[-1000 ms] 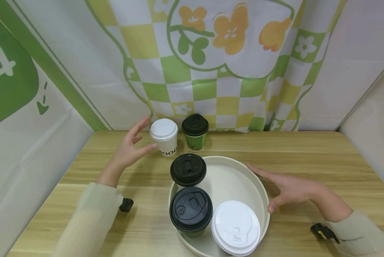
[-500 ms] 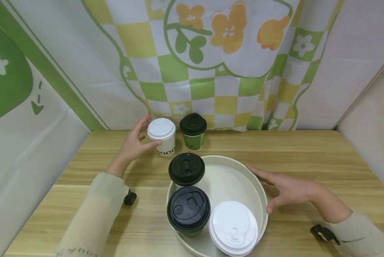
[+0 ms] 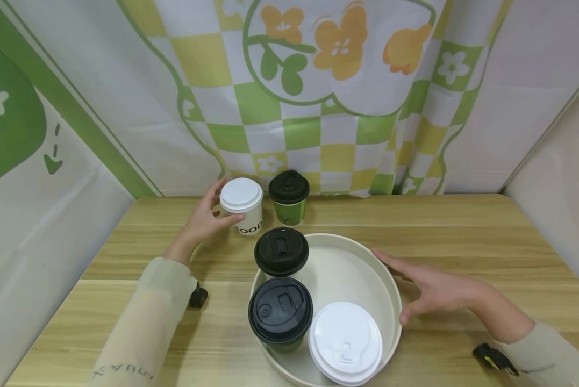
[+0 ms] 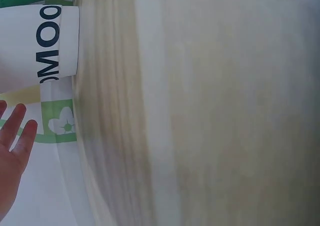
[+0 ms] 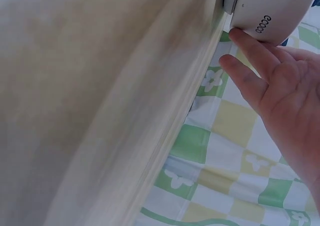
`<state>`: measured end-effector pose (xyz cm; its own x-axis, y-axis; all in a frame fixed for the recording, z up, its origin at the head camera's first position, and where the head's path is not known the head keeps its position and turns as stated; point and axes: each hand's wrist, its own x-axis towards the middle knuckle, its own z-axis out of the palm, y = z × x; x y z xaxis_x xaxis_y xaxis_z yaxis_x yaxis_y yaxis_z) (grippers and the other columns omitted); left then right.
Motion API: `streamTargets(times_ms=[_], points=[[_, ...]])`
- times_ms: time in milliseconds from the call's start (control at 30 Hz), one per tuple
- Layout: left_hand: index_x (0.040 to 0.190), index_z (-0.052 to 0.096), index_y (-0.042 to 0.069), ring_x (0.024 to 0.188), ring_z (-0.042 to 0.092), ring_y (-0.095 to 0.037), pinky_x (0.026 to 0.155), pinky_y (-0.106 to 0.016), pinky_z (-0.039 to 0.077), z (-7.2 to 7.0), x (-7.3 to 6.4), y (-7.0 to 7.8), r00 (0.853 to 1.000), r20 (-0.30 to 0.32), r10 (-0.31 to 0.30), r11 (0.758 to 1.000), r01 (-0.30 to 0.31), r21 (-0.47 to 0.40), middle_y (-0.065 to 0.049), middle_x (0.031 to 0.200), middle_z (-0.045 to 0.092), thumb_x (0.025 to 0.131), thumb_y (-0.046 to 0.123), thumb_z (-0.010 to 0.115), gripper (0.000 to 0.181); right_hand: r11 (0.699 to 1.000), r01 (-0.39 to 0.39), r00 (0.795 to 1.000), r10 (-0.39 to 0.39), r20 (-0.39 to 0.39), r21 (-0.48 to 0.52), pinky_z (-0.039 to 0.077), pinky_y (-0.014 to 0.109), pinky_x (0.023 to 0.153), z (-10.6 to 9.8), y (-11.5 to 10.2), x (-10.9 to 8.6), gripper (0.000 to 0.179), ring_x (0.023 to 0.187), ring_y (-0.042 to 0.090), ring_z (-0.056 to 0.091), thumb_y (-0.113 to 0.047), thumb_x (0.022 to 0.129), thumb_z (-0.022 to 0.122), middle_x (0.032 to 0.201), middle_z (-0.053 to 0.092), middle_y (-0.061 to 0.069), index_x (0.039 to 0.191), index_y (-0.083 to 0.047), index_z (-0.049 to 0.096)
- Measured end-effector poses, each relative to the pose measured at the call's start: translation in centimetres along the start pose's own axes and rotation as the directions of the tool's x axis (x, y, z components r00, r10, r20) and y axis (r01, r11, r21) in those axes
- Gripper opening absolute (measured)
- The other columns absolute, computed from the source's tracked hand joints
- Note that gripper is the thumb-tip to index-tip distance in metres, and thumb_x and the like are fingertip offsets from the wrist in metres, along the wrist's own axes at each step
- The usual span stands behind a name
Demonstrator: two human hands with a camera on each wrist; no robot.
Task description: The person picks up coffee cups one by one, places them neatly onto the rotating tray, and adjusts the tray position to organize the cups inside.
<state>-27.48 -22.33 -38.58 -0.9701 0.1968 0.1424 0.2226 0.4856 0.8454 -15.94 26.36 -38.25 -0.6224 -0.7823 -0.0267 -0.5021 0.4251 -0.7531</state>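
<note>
My left hand [image 3: 203,219] is spread round the left side of a white paper cup [image 3: 248,214] with a white lid. Its thumb lies across the cup's front and its other fingers reach behind. In the left wrist view, some fingers [image 4: 22,141] look straight, with a gap between them and the lettered cup [image 4: 30,45]. My right hand [image 3: 439,287] rests spread against the right side of a round cream tray [image 3: 394,301]; its fingertips are at the tray's printed wall [image 5: 280,15]. On the tray stand two black-lidded cups [image 3: 280,310] and a white-lidded cup [image 3: 345,341].
A green cup [image 3: 290,207] with a black lid stands just right of the white cup, near the table's back edge. Behind hangs a checked, flowered curtain [image 3: 299,129]. Bare wooden table [image 3: 468,231] shows right of the tray.
My left hand has moved in to the white cup, its thumb now further across the front. My right hand stays at the tray. The head view has shifted slightly.
</note>
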Motion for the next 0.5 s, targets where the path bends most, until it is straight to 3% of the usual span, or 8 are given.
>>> streamTargets(times_ms=[200,500], points=[[0.161,0.01,0.016,0.146,0.032,-0.042,0.113,-0.066,0.033,0.1,0.2,-0.3,1.0,0.001,-0.011,1.0,0.011,-0.002,-0.016,0.164,0.025,0.082,0.024,0.082,0.107,0.998,-0.04,0.999,0.038,-0.035,-0.048,0.022,0.008,0.111,0.5,-0.7,-0.5,0.12,0.145,0.0,0.021,-0.037,0.072,0.085,0.164,0.02,0.02,0.161,-0.01,0.009],[0.16,0.016,0.011,0.138,0.043,-0.041,0.111,-0.065,0.037,0.5,0.2,0.0,1.0,0.004,-0.021,0.999,0.021,-0.043,-0.02,0.156,0.036,0.082,0.017,0.081,0.102,0.988,-0.051,0.996,0.04,-0.076,-0.144,0.028,0.013,0.113,1.2,-1.1,-1.1,0.122,0.147,0.022,0.033,-0.042,0.071,0.084,0.163,0.028,0.016,0.161,-0.02,0.005]])
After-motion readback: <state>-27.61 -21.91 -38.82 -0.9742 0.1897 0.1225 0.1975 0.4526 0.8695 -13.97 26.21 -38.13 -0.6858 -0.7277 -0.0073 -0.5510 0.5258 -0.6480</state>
